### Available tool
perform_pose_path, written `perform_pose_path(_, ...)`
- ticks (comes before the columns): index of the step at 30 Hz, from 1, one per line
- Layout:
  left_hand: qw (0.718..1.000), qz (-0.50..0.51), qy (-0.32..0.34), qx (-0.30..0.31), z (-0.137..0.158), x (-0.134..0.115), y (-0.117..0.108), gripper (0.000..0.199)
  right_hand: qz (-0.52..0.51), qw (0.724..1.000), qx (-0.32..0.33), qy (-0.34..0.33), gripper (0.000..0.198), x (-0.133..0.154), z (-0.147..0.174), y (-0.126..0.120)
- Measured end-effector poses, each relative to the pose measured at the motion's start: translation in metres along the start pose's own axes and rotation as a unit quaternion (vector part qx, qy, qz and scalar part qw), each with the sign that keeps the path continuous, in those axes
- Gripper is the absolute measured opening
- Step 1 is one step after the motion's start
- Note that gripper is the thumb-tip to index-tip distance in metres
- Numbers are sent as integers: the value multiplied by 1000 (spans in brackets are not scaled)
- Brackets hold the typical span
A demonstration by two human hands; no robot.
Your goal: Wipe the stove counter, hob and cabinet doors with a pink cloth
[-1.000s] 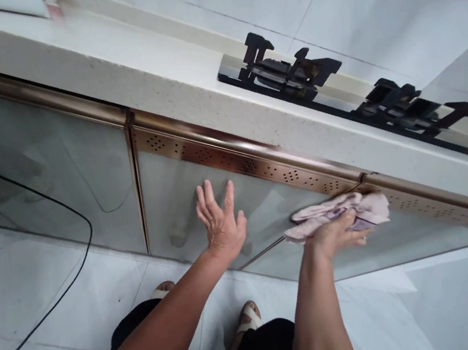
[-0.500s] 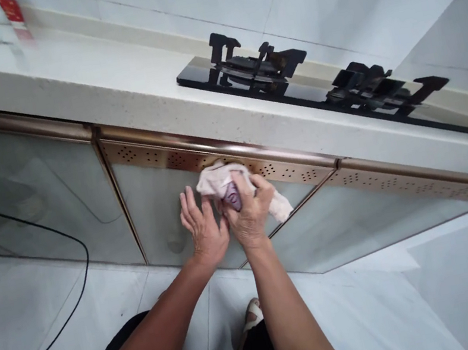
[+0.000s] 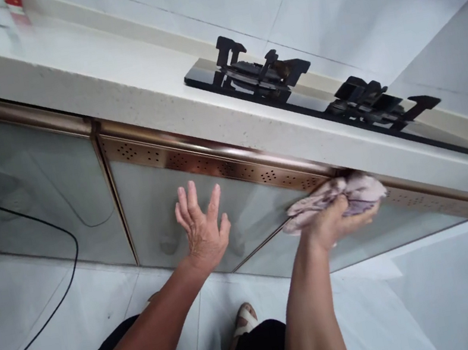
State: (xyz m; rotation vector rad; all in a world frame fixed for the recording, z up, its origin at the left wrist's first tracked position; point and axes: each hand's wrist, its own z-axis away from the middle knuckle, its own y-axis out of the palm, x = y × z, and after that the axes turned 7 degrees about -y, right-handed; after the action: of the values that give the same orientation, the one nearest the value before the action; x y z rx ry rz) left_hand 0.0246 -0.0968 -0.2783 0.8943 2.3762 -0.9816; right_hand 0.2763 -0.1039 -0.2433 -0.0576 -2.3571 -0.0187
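Observation:
My right hand [image 3: 337,220] grips a crumpled pale pink cloth [image 3: 311,203] and presses it on the upper edge of the cabinet front, over the joint between two doors. Some of its fingers are hidden or smeared by motion. My left hand [image 3: 203,228] holds nothing; its fingers are spread in front of the frosted glass cabinet door [image 3: 142,197]. Above that hand runs a copper-coloured metal strip [image 3: 186,162] with groups of small holes.
A gas hob [image 3: 259,77] with black pan supports sits on the pale countertop [image 3: 107,70] above the doors. A black cable [image 3: 75,245] curves across at left, over the tiled floor [image 3: 48,304]. A red and white box [image 3: 14,5] stands at the back left.
My right hand has moved right along the metal strip with the cloth, from the middle door to the joint. My left hand, now apart from it, has spread its fingers.

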Motion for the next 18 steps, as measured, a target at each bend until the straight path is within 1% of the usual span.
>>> perform_pose_path(2, 1000, -4, -18, -8, -4, 4, 3, 72, -28, 994, 27, -101, 68, 31, 20, 2)
perform_pose_path(4, 999, 2, -36, -20, -7, 8, 9, 73, -56, 974, 69, -210, 66, 66, 45, 4)
perform_pose_path(5, 999, 8, -39, -22, -7, 9, 12, 72, -60, 958, 97, -262, 64, 82, 58, 4)
perform_pose_path(7, 999, 21, -33, -26, -6, 13, 18, 66, -63, 916, 166, -361, 59, 107, 81, 5)
perform_pose_path(9, 999, 26, -25, -30, -6, 15, 21, 61, -78, 868, 225, -436, 52, 118, 93, 6)
perform_pose_path(10, 999, 24, -21, -32, -6, 17, 21, 60, -86, 851, 241, -459, 50, 118, 95, 6)
perform_pose_path(11, 999, 20, -18, -33, -6, 18, 20, 61, -93, 844, 244, -469, 49, 115, 93, 6)
perform_pose_path(12, 999, 13, -15, -32, -6, 18, 18, 64, -95, 849, 233, -465, 50, 109, 88, 6)
perform_pose_path(13, 1000, 7, -11, -28, -7, 19, 15, 66, -94, 864, 209, -448, 52, 101, 81, 6)
perform_pose_path(14, 1000, 2, -9, -24, -7, 18, 13, 68, -90, 886, 177, -419, 54, 91, 71, 5)
perform_pose_path(16, 1000, -2, -15, -15, -7, 15, 9, 70, -75, 937, 105, -325, 58, 67, 49, 2)
perform_pose_path(18, 1000, 7, -25, -4, -5, 11, 8, 72, -58, 976, 52, -203, 61, 43, 28, -3)
